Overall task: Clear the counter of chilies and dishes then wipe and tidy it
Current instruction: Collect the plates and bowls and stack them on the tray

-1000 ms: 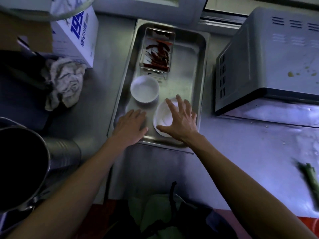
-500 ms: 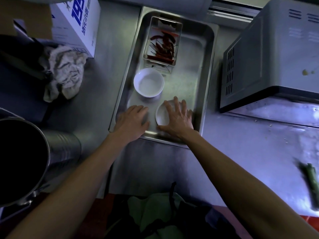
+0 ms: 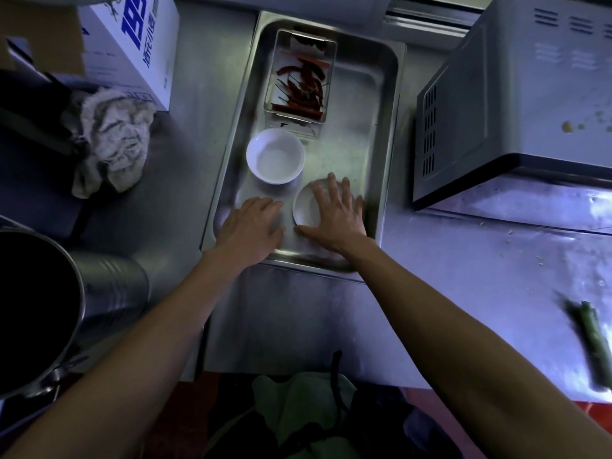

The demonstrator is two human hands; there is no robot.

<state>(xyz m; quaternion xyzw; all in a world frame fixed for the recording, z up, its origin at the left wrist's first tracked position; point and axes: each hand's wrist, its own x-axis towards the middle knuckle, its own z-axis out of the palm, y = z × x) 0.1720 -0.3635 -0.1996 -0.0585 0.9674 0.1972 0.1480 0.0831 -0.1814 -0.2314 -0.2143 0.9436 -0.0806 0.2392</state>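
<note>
A large steel tray (image 3: 384, 127) lies on the steel counter. At its far end sits a small metal container (image 3: 328, 61) with several red chilies (image 3: 303, 89). A white bowl (image 3: 275, 156) stands in the tray's middle. Nearer me a small white dish (image 3: 306, 205) lies flat, and my right hand (image 3: 334, 215) rests on it with straight, spread fingers. My left hand (image 3: 251, 223) lies flat on the tray floor just left of the dish, fingers straight.
A crumpled cloth (image 3: 112, 137) lies left of the tray, below a white and blue box (image 3: 132, 44). A big steel pot (image 3: 43, 303) stands at near left. A microwave (image 3: 516, 104) fills the right. A green chili (image 3: 592, 342) lies at the counter's right edge.
My right hand has lowered flat onto the small dish, which has settled slightly nearer the tray's front. My left hand stays on the tray floor.
</note>
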